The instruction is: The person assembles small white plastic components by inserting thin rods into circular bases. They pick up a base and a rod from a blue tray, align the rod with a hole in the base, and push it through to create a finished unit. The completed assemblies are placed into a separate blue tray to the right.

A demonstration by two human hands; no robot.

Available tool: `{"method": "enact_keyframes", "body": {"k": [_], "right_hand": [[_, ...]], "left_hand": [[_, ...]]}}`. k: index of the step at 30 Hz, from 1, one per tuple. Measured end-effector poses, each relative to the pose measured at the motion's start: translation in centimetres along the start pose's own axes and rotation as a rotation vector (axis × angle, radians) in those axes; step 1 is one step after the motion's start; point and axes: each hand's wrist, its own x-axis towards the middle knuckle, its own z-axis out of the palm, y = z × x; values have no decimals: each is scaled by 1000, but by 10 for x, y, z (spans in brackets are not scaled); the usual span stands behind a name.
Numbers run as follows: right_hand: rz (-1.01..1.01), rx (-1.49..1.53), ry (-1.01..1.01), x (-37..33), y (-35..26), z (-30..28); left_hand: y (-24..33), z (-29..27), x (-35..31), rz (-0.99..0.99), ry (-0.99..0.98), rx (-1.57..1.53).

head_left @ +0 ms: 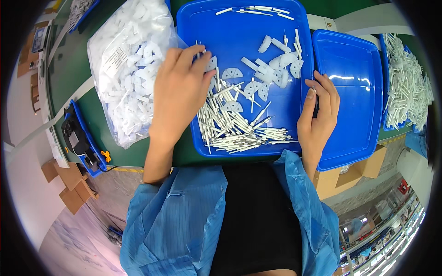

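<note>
My left hand (178,83) reaches over the left side of a large blue tray (230,32). Its fingers are bent, and a white half-round plastic piece (212,63) with small holes shows between the thumb and forefinger. Similar half-round pieces (232,73) and a heap of thin white rods with metal pin ends (230,124) lie just beyond that hand. My right hand (321,103) is curled at the tray's right edge, thumb against the fingers. A small dark, thin bit shows at its fingertips; what it is cannot be made out.
A clear bag of white plastic pieces (133,69) lies left of the tray. On the right sits a second blue tray (352,101), with bundled white rods (405,83) beyond it. A small blue bin with black items (78,138) stands at the left table edge. Cardboard boxes (347,179) are below.
</note>
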Motion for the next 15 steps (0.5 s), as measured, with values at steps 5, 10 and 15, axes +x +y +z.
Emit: {"method": "enact_keyframes", "body": {"k": [5, 10, 15], "right_hand": [[56, 187, 68, -3, -1, -4], [220, 398, -313, 2, -54, -35], [32, 514, -471, 8, -96, -5]], "left_hand": [[-1, 13, -12, -29, 65, -212], [21, 14, -26, -386, 204, -1069], [19, 18, -34, -387, 299, -1344]]}}
